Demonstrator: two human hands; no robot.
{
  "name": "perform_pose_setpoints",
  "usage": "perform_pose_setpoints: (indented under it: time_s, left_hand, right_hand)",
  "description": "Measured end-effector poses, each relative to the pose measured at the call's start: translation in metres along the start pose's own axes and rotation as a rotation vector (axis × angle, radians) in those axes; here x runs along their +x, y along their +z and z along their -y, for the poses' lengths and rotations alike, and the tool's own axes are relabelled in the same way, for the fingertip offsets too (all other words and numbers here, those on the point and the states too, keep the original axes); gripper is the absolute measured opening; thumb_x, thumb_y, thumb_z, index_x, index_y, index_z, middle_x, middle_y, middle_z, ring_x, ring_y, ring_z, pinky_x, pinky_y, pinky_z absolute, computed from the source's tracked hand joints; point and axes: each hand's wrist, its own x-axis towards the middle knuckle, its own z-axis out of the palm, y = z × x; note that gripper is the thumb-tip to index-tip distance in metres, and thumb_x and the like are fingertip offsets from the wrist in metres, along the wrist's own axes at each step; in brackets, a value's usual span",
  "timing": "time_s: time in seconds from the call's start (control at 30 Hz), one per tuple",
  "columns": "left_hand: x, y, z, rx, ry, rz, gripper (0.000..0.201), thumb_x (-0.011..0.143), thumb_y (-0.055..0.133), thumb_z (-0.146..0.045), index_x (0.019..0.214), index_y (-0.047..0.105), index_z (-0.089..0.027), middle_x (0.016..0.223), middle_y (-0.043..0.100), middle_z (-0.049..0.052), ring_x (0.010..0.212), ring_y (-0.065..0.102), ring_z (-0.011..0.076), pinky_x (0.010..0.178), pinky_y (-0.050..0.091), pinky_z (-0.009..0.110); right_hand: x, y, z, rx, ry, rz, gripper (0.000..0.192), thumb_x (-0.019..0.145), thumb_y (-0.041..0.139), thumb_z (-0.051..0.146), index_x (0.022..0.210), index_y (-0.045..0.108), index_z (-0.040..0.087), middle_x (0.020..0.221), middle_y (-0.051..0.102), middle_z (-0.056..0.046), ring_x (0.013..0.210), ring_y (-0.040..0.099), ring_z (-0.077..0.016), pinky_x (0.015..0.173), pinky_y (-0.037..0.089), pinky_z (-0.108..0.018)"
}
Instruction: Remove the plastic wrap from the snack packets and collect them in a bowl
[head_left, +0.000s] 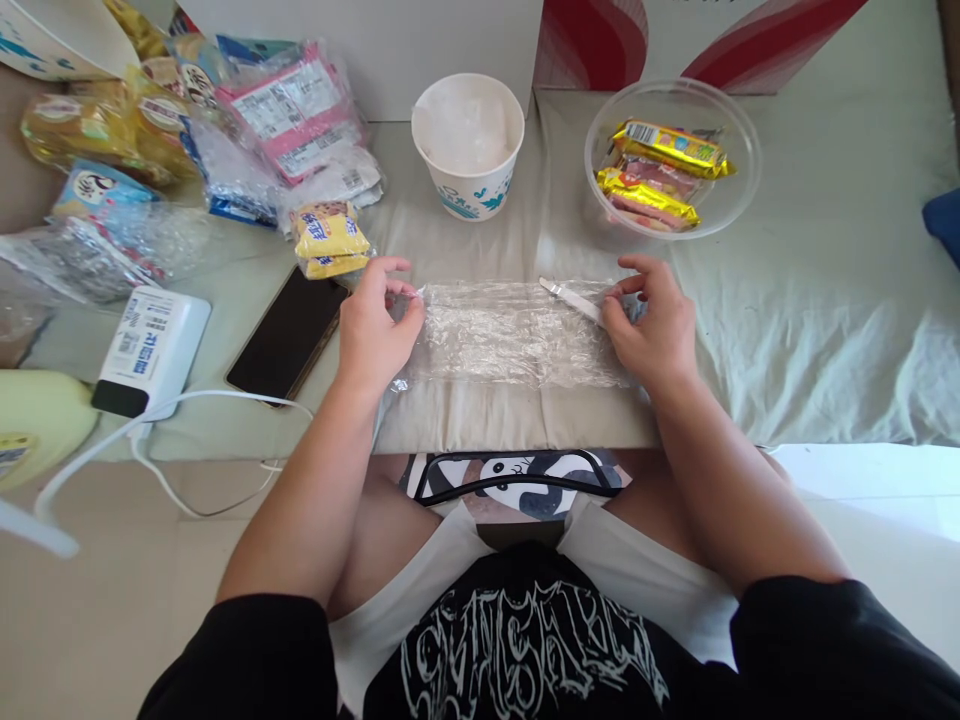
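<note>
Both bare forearms reach forward: left hand (pixel 375 325) and right hand (pixel 651 325) each pinch an end of the crinkled clear plastic sheet (pixel 517 335), flat on the cloth-covered ledge (pixel 517 415). Smoothing appears underway; next likely needs even tension. A small white stick (pixel 570 298) lies on it.

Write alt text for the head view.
Two hands, left and right, pinch the ends of a crinkled clear plastic sheet flat on a cloth-covered table. Behind sit a paper cup and a clear bowl of snack bars.
</note>
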Motion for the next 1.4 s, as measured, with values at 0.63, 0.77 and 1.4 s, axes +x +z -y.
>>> perform_pose_setpoints:
  time_s: [0.63,0.77,1.4]
  left_hand:
    - [-0.004,0.002,-0.046,-0.546,-0.317,0.752,0.036,0.086,0.072,-0.025,0.118,0.055,-0.026,0.099,0.057,-0.002,0.045,0.053,0.0028,0.035,0.036,0.018]
    - [-0.008,0.003,-0.052,-0.562,-0.274,0.854,0.04,0.086,0.074,-0.03,0.12,0.055,-0.026,0.103,0.059,-0.001,0.048,0.056,0.0029,0.037,0.04,0.017]
    - [0.003,-0.007,-0.04,-0.618,-0.481,0.541,0.036,0.082,0.083,-0.039,0.104,0.062,-0.021,0.086,0.078,0.001,0.078,0.08,0.0175,0.067,0.063,0.024]
  right_hand:
    - [-0.012,-0.016,0.038,0.496,-0.25,0.569,0.082,0.083,0.08,0.054,0.153,0.05,0.023,0.143,0.065,-0.014,0.129,0.067,-0.0301,0.108,0.057,-0.047]
    - [-0.022,0.0,0.057,0.596,-0.091,0.911,0.093,0.088,0.077,0.039,0.165,0.03,0.022,0.116,0.075,-0.01,0.084,0.072,-0.0172,0.079,0.06,-0.034]
    - [-0.026,0.002,0.035,0.807,0.218,0.469,0.071,0.089,0.079,0.049,0.145,0.039,0.033,0.084,0.065,0.003,0.042,0.042,-0.0069,0.036,0.034,-0.025]
